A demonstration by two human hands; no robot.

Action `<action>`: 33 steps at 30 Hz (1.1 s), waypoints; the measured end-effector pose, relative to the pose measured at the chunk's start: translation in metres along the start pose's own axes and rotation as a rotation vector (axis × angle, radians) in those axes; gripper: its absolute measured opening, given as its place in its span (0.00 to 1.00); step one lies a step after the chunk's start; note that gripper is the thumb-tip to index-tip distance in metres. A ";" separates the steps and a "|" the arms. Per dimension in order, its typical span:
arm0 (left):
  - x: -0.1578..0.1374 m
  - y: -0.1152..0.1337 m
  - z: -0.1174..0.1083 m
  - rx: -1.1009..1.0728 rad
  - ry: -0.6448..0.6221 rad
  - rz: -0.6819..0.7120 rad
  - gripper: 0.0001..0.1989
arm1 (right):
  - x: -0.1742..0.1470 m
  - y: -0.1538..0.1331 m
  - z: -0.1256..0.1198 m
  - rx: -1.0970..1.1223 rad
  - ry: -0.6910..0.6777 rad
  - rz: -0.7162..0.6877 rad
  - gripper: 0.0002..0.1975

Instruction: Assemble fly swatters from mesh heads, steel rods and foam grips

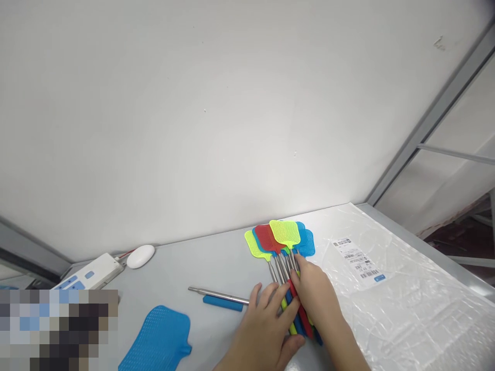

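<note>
A bunch of fly swatters [286, 263] lies fanned on the table, with yellow-green, red and blue mesh heads toward the wall, metal shafts, and coloured grips toward me. My left hand [266, 322] rests over the grips from the left, its fingers curved and its thumb near their ends. From the right, my right hand [315, 288] closes against the shafts and upper grips; part of its fingers is hidden. Left of the bunch lie a loose metal rod [218, 294] and a blue grip [222, 303]. A separate blue swatter head [164, 335] lies nearer the front.
A white power strip [93, 270] and a white oval object [140, 256] stand at the back left. Clear plastic wrap [406, 309] with a printed label [359, 259] covers the right side. A pale wall [232, 129] rises behind the table.
</note>
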State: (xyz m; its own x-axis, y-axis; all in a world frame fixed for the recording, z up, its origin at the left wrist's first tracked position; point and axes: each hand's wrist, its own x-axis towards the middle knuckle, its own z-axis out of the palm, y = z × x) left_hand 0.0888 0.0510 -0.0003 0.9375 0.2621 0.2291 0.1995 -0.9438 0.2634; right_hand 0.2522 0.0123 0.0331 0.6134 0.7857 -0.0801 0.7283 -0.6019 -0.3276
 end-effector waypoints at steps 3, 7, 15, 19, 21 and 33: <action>0.001 0.001 -0.002 -0.022 0.019 -0.009 0.26 | 0.000 0.000 -0.001 0.002 0.001 0.003 0.20; 0.002 0.003 -0.005 -0.030 0.045 -0.010 0.25 | 0.000 0.000 -0.003 0.008 -0.006 0.011 0.21; 0.004 0.002 -0.005 -0.023 0.058 -0.022 0.23 | -0.001 -0.002 -0.002 -0.011 -0.023 -0.014 0.24; 0.004 0.002 -0.005 -0.013 0.057 -0.016 0.23 | -0.001 -0.001 0.000 -0.052 -0.019 -0.046 0.22; 0.004 0.002 -0.005 -0.005 0.060 -0.012 0.23 | -0.001 -0.001 0.001 -0.056 -0.021 -0.055 0.21; 0.004 0.001 -0.005 0.074 0.140 0.011 0.23 | -0.002 0.003 0.002 0.003 0.004 -0.018 0.24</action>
State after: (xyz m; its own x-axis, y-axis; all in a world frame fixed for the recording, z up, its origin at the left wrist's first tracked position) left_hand 0.0913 0.0517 0.0056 0.8919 0.2722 0.3612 0.2146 -0.9577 0.1918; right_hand 0.2525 0.0096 0.0309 0.6013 0.7959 -0.0709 0.7382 -0.5873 -0.3318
